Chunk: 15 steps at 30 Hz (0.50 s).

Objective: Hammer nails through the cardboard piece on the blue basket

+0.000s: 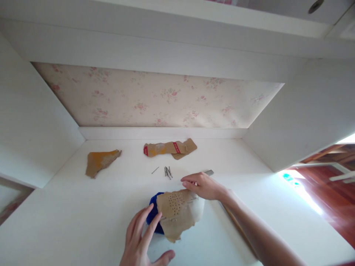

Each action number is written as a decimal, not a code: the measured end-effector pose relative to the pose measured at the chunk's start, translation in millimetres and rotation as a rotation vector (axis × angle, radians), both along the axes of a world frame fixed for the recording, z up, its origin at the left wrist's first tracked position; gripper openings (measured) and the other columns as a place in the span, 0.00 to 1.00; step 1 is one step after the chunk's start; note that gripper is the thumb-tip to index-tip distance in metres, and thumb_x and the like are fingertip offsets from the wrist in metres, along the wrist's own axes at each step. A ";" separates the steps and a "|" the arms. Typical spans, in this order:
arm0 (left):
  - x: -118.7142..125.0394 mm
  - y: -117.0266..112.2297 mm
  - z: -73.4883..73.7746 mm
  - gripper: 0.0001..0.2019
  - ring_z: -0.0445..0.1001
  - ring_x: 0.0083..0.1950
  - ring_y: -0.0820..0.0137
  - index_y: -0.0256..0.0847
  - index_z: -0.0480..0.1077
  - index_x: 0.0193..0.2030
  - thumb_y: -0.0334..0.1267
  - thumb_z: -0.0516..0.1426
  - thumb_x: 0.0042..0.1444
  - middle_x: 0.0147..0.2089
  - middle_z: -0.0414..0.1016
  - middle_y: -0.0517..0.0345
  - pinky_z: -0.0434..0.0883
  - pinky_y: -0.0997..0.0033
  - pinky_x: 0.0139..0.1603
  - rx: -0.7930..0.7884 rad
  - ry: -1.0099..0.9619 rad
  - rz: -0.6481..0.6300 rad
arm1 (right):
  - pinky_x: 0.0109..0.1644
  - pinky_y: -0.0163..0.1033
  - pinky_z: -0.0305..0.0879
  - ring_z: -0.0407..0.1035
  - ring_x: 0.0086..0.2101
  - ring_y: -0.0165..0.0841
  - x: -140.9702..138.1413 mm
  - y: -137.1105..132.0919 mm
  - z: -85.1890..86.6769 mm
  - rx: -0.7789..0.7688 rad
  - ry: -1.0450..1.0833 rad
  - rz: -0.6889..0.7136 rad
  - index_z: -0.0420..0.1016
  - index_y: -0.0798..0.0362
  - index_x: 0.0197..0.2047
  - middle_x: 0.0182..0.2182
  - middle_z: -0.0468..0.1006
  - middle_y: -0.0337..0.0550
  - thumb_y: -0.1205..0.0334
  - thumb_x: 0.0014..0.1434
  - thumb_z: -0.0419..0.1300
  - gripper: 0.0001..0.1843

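A torn piece of brown cardboard point(188, 214) with a cluster of small punched holes lies over a dark blue object point(157, 203), whose kind is mostly hidden. My left hand point(141, 232) is open, fingers spread, with fingertips at the blue object and the cardboard's left edge. At the cardboard's upper right edge, my right hand point(203, 186) rests with fingers stretched out and thumb low; I see nothing held in it. Beyond the cardboard lie several nails point(168, 172) in a small heap and a single nail point(155, 170) to their left.
A tool with a wooden handle point(238, 223) and a grey metal end point(210, 172) lies partly hidden under my right arm. Farther back are a cardboard strip point(163, 148) with red tape and a torn cardboard scrap point(101, 161). White panels point(299, 111) enclose the white surface.
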<state>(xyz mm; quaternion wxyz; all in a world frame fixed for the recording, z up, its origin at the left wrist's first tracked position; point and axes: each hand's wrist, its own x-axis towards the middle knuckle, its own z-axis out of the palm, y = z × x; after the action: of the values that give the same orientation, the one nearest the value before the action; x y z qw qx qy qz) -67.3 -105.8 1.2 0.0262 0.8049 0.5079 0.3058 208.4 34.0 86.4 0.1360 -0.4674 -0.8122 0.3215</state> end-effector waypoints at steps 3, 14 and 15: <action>2.5 1.5 4.9 0.33 0.65 0.62 0.51 0.45 0.65 0.64 0.48 0.64 0.51 0.66 0.63 0.45 0.67 0.53 0.59 0.135 0.041 -0.004 | 0.37 0.37 0.63 0.71 0.32 0.34 -1.0 6.2 0.9 0.009 0.037 -0.056 0.81 0.47 0.39 0.30 0.81 0.39 0.49 0.69 0.46 0.24; 13.4 18.1 18.7 0.20 0.70 0.59 0.59 0.45 0.72 0.57 0.39 0.59 0.57 0.60 0.73 0.51 0.52 0.55 0.69 0.277 0.209 -0.177 | 0.42 0.40 0.66 0.75 0.36 0.39 0.0 3.8 -9.9 -0.101 0.028 -0.019 0.81 0.43 0.46 0.37 0.84 0.41 0.48 0.63 0.56 0.17; 11.1 18.6 16.1 0.20 0.71 0.59 0.60 0.44 0.72 0.57 0.37 0.59 0.57 0.59 0.74 0.52 0.52 0.57 0.69 0.273 0.209 -0.190 | 0.40 0.40 0.66 0.75 0.34 0.39 2.1 2.6 -10.9 -0.107 0.022 -0.029 0.82 0.43 0.44 0.35 0.84 0.40 0.48 0.62 0.56 0.16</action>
<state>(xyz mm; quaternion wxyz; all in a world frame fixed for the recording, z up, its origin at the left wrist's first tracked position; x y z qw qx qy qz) -56.2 -87.1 17.3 -0.1073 0.8728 0.3833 0.2825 210.5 36.6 75.5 0.1244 -0.4819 -0.7855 0.3677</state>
